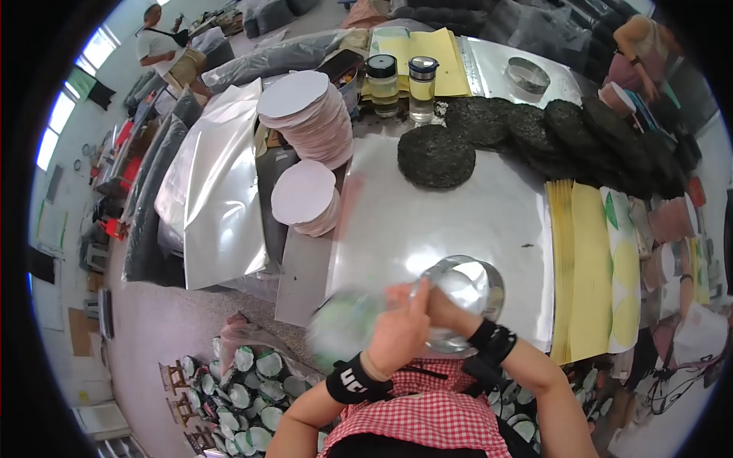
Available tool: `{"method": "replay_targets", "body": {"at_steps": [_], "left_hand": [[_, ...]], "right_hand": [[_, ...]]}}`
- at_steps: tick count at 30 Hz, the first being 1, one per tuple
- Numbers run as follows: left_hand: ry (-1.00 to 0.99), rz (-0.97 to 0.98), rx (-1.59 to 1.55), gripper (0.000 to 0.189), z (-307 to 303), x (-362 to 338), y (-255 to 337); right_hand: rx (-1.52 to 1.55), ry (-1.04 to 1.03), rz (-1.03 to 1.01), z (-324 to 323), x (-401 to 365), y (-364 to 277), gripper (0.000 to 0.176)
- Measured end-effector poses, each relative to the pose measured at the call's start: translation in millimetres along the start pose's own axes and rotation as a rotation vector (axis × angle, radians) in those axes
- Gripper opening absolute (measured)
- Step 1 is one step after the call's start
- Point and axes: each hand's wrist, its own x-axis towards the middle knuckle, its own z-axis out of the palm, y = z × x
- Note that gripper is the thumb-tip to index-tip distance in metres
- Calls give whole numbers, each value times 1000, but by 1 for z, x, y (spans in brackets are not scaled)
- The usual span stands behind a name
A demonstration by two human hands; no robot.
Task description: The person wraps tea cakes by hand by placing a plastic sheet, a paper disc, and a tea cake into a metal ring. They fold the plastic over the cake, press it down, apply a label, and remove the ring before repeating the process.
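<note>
My left hand beside a blurred green-white disc, my right hand at the metal ring, lower centre of the frame, both grips too blurred to tell.

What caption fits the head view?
Left hand and right hand close together by a round metal form, dark discs lying beyond.

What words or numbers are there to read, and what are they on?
"UC": on the black band on the left wrist; any letters after that are unclear.

White marks on the right wristband: too small to read.

Green marks on the round-patterned sheets: too small to read.

Round green-and-white thing by the hands: too blurred to read.

I can't read any numbers.
</note>
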Motion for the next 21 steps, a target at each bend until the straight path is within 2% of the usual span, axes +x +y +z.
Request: {"method": "replay_targets", "body": {"at_steps": [1,2,3,4,5,6,7,8,10,11,13,17,19,20,21], "left_hand": [[49,-66,-29,59,3,-11,-12],[48,-46,-13,59,5,-18,-25],[-27,-271,-137,53,8,-26,-36],[-105,-503,-266,47,13,-36,-47],[-110,-490,-266,47,18,-50,-61],[-58,-499,-520,34,21,-61,-80],[-9,-502,-776,21,16,-66,-100],[1,-239,-508,18,-6,-65,-116],[-248,43,-246,13,-37,-63,-142],[-229,47,-242,13,-36,-57,-145],[-534,184,-134,11,-35,-50,-152],[-535,237,-212,14,-32,-50,-164],[-464,294,-228,14,-31,-50,-165],[-469,292,-238,14,-30,-43,-161],[-273,298,-111,13,-34,-27,-155]], "right_hand": [[14,12,-8,8,-1,-4,40],[-149,69,-11,5,1,-22,36],[-317,122,-6,0,0,-38,33],[-341,125,-26,-14,-6,-44,37],[-397,190,-106,-20,-17,-42,40],[-459,260,-185,-27,-29,-39,43],[-468,280,-181,-35,-44,-41,43],[-575,336,-190,-42,-63,-47,47],[-697,387,-211,-44,-90,-45,52],[-652,385,-134,-37,-102,-40,54],[-607,335,-56,-25,-114,-27,56],[-392,404,-75,-18,-125,-19,54],[-448,359,-231,-17,-131,-41,44],[-446,355,-221,-12,-128,-56,44],[-168,189,-55,-2,-118,-74,42]]}}
